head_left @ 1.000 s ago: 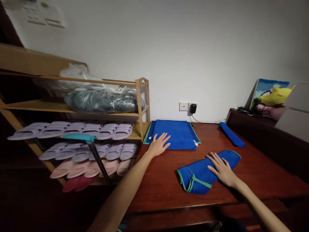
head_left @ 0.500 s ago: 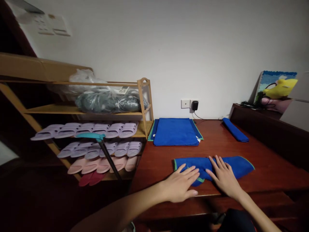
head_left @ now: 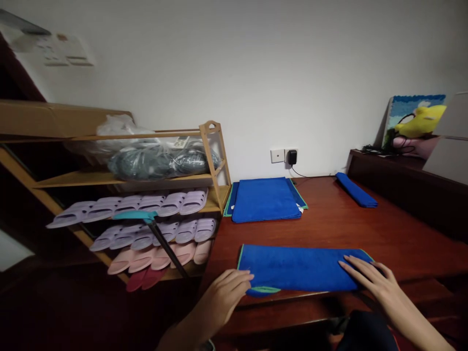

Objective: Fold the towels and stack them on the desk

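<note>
A blue cloth with green edging (head_left: 298, 268) lies folded into a long strip along the near edge of the brown table (head_left: 321, 226). At its left end is my left hand (head_left: 227, 292), fingers together and bent over the cloth's near left corner, where a green-edged flap shows. My right hand (head_left: 376, 282) rests on the right end, its fingers spread over the cloth. Behind the strip lies a stack of folded blue cloths (head_left: 266, 200). A narrow rolled or folded blue cloth (head_left: 356, 190) is at the back right.
On the left stands a wooden rack (head_left: 215, 170) with lilac slippers (head_left: 171, 204), pink slippers (head_left: 159, 258) and a plastic-wrapped bundle (head_left: 161, 161). A black charger (head_left: 292, 157) is plugged into the wall. A yellow plush toy (head_left: 420, 122) sits on the dark ledge at right.
My hands have moved apart, the left one leftward and the right one rightward. The near cloth now lies flatter and straighter, its left end further left.
</note>
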Action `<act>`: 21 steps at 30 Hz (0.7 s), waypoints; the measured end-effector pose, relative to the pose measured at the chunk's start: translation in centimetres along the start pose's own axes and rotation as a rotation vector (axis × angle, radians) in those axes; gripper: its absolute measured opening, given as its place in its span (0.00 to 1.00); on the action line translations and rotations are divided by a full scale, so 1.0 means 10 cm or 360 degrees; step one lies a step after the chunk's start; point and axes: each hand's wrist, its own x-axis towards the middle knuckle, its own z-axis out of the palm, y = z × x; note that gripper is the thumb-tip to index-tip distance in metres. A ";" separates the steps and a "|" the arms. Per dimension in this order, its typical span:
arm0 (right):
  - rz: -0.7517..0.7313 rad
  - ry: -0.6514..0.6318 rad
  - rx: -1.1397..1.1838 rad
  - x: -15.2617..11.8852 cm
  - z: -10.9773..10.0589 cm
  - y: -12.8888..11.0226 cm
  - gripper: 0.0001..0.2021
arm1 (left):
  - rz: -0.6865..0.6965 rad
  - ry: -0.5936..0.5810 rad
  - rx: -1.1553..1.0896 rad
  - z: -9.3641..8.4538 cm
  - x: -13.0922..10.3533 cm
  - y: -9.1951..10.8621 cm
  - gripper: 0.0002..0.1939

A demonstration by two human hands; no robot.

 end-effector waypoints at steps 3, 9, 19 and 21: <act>-0.0023 0.0047 0.0042 -0.11 -0.04 0.07 0.27 | -0.0015 -0.0014 0.0045 -0.10 -0.14 -0.14 0.15; -0.0321 0.0327 0.0154 -0.11 -0.20 -0.19 0.30 | -0.0337 -0.0200 0.0166 -0.26 -0.11 -0.35 0.15; -0.0500 0.0635 0.0061 0.01 -0.30 -0.68 0.20 | -0.0756 -0.0510 -0.0410 -0.41 0.51 -0.86 0.28; -0.0496 0.0665 0.0127 0.04 -0.29 -0.76 0.18 | -0.1000 -0.0338 -0.0346 -0.30 0.57 -0.90 0.24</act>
